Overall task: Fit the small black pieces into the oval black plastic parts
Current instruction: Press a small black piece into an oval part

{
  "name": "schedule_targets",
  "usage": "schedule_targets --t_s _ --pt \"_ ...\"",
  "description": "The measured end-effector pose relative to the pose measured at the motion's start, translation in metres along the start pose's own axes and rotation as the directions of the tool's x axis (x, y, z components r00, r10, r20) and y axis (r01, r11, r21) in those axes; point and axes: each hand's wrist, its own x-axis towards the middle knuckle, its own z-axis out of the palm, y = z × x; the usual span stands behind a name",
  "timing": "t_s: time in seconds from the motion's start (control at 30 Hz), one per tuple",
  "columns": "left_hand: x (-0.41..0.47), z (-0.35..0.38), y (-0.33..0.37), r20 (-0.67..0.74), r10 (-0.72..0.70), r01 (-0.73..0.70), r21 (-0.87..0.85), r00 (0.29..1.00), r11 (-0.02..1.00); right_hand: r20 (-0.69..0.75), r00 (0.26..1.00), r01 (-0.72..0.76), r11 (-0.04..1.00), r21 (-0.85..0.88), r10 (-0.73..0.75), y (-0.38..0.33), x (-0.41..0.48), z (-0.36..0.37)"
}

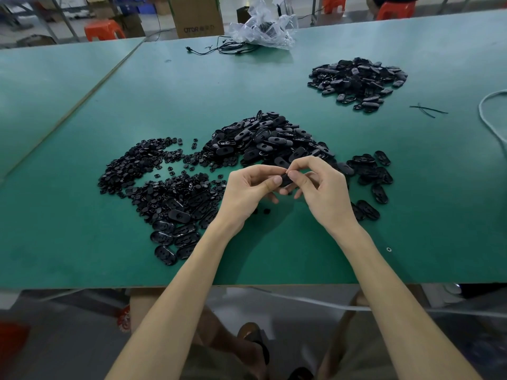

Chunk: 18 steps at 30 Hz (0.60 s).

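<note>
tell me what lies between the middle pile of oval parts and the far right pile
Nothing. In the head view, the green table between the middle pile of oval parts and the far pile is bare.

Fingers of the left hand (247,187) and right hand (321,187) are covering most of the pinched oval part (285,180), hiding its face. The white cable (491,116) is running off the right edge, and the top edge is cropping the cardboard box (196,15).

Views: one, worn on the head.
Position: above the near edge of the green table (68,229).
Facing: forward and down, toward the far edge.
Closeness: near; left hand (248,187) and right hand (322,187) sit mid-frame.
Field: wide-angle; the table's edges bow.
</note>
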Motion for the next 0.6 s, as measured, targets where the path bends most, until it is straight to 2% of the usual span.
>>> schedule_targets --t_s 0.23,0.43,0.6 --pt "0.0010 0.0004 -0.0003 -0.005 0.001 -0.001 0.030 1.000 1.000 -0.007 1.000 0.015 1.000 -0.001 -0.015 -0.0021 -0.0006 -0.0005" --pt "0.0010 0.0024 0.0003 -0.006 -0.013 0.013 0.049 1.000 0.999 -0.009 0.997 -0.074 0.991 0.113 0.075 -0.0014 -0.0012 -0.0024" --pt "0.0000 0.0028 0.0021 -0.027 -0.007 0.008 0.051 1.000 0.999 -0.001 0.997 -0.079 0.991 0.111 0.079 -0.0018 -0.0014 -0.0015"
